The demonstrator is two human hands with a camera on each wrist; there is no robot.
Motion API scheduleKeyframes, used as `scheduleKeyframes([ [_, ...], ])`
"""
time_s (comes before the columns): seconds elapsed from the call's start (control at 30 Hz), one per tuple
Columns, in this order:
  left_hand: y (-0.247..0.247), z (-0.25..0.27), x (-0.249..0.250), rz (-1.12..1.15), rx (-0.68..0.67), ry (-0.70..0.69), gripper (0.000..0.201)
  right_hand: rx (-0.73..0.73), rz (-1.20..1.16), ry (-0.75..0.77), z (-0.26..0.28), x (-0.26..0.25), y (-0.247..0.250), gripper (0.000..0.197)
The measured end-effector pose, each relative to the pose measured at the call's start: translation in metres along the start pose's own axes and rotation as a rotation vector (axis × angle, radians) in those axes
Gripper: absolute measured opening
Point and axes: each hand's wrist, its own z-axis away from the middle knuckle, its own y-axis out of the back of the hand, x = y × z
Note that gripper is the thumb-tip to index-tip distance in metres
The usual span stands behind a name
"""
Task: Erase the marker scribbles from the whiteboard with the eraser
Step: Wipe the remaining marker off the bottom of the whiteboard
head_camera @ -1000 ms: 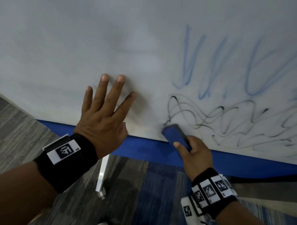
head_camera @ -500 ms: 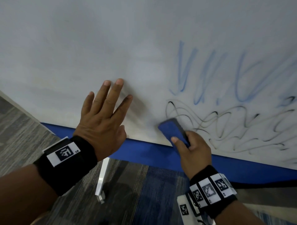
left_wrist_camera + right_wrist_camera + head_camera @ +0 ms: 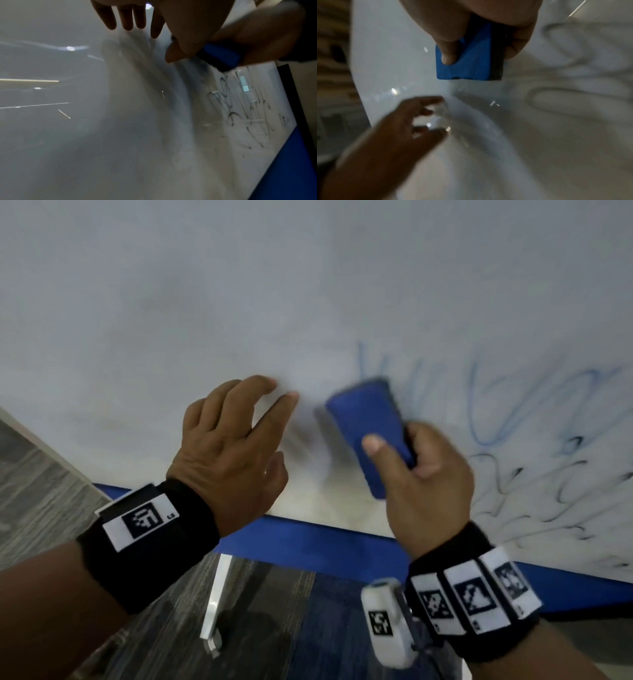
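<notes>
A white whiteboard (image 3: 205, 302) with a blue lower frame (image 3: 325, 546) fills the head view. Blue scribbles (image 3: 486, 412) and black scribbles (image 3: 534, 491) cover its right part. My right hand (image 3: 421, 470) grips a blue eraser (image 3: 371, 429) with a dark felt side, pressed to the board at the left end of the scribbles. The eraser (image 3: 471, 62) shows in the right wrist view under my thumb, and again as a blue block (image 3: 221, 54) in the left wrist view. My left hand (image 3: 236, 433) rests its fingertips on the board just left of the eraser, fingers bent.
Below the board lies grey and blue carpet (image 3: 274, 628). A white stand leg (image 3: 214, 604) of the board reaches down to the floor between my forearms. The board's left edge (image 3: 41, 436) runs diagonally at the far left.
My right hand has swept the eraser up from the lower frame into the scribbles; the leftmost black loops are wiped away. My left hand has gone from flat to arched on its fingertips.
</notes>
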Motion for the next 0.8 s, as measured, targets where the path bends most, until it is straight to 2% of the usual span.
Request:
scheduleKeyframes([
  [0.07, 0.003, -0.009, 0.004, 0.012, 0.034, -0.008, 0.064, 0.079, -0.097, 0.034, -0.017, -0.020, 0.005, 0.033],
  [0.13, 0.005, -0.014, 0.007, 0.024, 0.047, -0.006, 0.063, 0.010, -0.059, -0.021, -0.007, -0.010, 0.003, 0.033],
  [0.23, 0.007, -0.014, 0.009, 0.018, 0.042, -0.005, 0.065, -0.147, 0.034, -0.173, 0.037, 0.032, -0.005, 0.042],
  [0.3, 0.008, -0.013, 0.009, 0.014, 0.027, -0.008, 0.068, -0.156, 0.064, -0.205, 0.051, 0.042, -0.007, 0.049],
  [0.43, 0.012, -0.016, 0.009, 0.019, 0.020, -0.001, 0.067, -0.030, 0.068, -0.043, 0.012, -0.014, 0.005, 0.050],
  [0.5, 0.017, -0.022, 0.011, 0.018, 0.024, 0.000, 0.066, 0.064, -0.025, 0.039, -0.018, -0.047, 0.014, 0.048],
  [0.57, 0.021, -0.029, 0.013, 0.019, 0.033, 0.005, 0.064, 0.098, -0.108, 0.073, -0.030, -0.057, 0.017, 0.045],
  [0.63, 0.024, -0.034, 0.015, 0.024, 0.058, 0.018, 0.063, 0.044, -0.059, 0.015, -0.015, -0.040, 0.013, 0.042],
  [0.73, 0.027, -0.035, 0.014, 0.004, 0.071, 0.020, 0.062, -0.076, -0.035, -0.176, 0.030, 0.009, 0.007, 0.043],
  [0.8, 0.028, -0.035, 0.014, -0.004, 0.055, 0.018, 0.064, -0.088, -0.040, -0.227, 0.041, 0.020, 0.006, 0.045],
])
